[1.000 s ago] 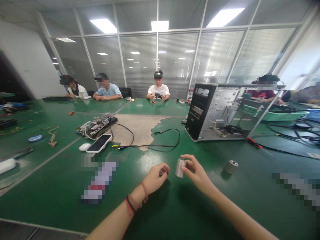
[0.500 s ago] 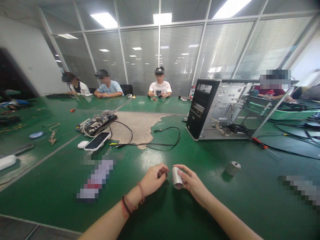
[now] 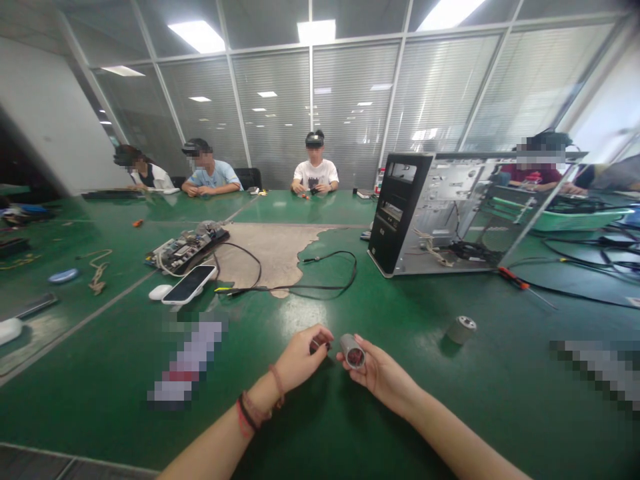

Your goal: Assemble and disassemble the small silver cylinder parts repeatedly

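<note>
Pinching a short metal cylinder [image 3: 353, 352] between thumb and fingertips, the right hand [image 3: 380, 373] holds it just above the green workbench [image 3: 100, 360]. It's a light grip — a slip could send it rolling. The curled left hand [image 3: 303, 360] hides whether it grips anything.

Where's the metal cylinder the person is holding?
In the head view, the metal cylinder sits in the fingers of the right hand, just beside the left hand, held over the green workbench.
</note>
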The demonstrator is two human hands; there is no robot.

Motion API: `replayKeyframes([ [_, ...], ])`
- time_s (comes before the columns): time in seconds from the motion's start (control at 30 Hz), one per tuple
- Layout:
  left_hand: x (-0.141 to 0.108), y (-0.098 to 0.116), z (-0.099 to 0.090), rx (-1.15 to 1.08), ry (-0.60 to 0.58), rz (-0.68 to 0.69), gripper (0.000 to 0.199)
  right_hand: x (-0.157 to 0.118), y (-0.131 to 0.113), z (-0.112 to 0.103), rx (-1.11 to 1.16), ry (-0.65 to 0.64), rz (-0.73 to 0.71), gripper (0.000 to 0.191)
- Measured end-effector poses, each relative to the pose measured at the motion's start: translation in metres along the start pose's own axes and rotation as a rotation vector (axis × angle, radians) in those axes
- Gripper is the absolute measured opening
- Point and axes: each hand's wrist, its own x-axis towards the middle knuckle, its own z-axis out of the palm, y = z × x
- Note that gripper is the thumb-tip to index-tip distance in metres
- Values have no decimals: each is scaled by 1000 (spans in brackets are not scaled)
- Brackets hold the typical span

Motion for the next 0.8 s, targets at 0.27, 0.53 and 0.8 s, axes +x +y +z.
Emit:
replayKeyframes([
  [0.27,0,0,0,9,5,15,19,0,0,0,16,16,29,24],
  [0.53,1,0,0,14,-14,16,18,-2,-5,5,70,21,54,23],
  [0.8,2,1,1,-22,-32,6,18,1,-6,3,173,-9,33,26],
])
